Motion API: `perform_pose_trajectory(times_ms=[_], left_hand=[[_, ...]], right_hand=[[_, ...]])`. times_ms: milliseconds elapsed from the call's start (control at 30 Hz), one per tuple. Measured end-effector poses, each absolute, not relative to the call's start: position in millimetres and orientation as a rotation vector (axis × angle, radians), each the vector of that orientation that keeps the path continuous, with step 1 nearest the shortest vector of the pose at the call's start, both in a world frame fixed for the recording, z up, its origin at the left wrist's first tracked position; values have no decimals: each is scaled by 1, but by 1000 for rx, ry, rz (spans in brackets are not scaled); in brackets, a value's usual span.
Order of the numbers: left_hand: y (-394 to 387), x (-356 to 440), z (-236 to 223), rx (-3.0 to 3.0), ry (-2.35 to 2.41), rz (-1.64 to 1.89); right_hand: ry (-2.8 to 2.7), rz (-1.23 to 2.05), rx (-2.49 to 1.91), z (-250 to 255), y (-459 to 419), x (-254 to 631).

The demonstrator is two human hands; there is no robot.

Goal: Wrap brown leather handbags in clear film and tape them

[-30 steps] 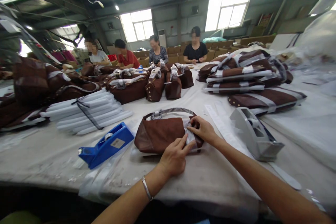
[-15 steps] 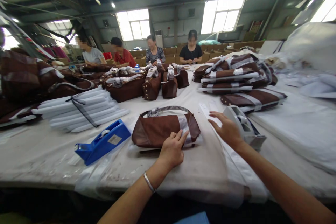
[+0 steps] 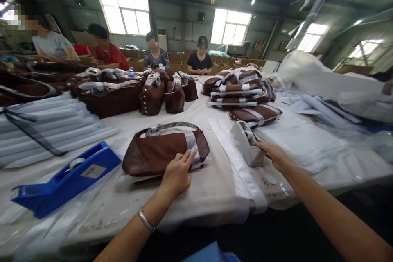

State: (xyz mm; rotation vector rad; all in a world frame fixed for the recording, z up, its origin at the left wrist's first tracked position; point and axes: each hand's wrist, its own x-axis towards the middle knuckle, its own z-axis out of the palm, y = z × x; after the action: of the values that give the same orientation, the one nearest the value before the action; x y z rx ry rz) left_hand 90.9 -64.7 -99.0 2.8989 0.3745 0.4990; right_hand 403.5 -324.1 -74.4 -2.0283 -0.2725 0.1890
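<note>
My left hand point(image 3: 178, 174) lies on a brown handbag point(image 3: 159, 149), two fingers stretched over the pale wrapping strip point(image 3: 192, 145) near the bag's right end. The bag's handle point(image 3: 172, 126) is raised and partly wrapped. At the grey tape dispenser point(image 3: 248, 147), to the right of the bag, my right hand point(image 3: 273, 153) has its fingers pinched together against the near side. What lies between those fingertips is too small to make out. On the left of the bag stands a blue tape dispenser point(image 3: 69, 180) with a roll in it.
Wrapped brown bags point(image 3: 239, 90) are piled beyond the grey dispenser, and upright bags point(image 3: 110, 96) stand at the back left. White rolled bundles point(image 3: 52, 127) lie tied with a black band. White sheets point(image 3: 307, 143) cover the right side. Several people point(image 3: 199, 59) sit across the table.
My right hand has moved to the grey dispenser and its fingers have closed there. My left hand stays on the bag. The view has turned to the right.
</note>
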Motion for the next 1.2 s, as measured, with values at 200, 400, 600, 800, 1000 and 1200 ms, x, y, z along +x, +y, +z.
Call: perform_pose_trajectory(times_ms=[200, 400, 600, 800, 1000, 1200], left_hand=[[-65, 91, -100, 2891, 379, 521], [-63, 91, -104, 2884, 357, 591], [-62, 91, -103, 2890, 342, 620], [-62, 91, -103, 2897, 333, 637], [-63, 90, -101, 2907, 356, 598], [-63, 89, -98, 2892, 377, 515]], right_hand=[[-208, 9, -1786, -47, -328, 374], [-5, 279, -1553, -56, -366, 325], [-153, 242, -1873, -107, -379, 336], [-312, 27, -2184, -95, -406, 361], [-1681, -737, -2543, -40, -437, 352], [-2259, -744, -2067, 0, -352, 332]])
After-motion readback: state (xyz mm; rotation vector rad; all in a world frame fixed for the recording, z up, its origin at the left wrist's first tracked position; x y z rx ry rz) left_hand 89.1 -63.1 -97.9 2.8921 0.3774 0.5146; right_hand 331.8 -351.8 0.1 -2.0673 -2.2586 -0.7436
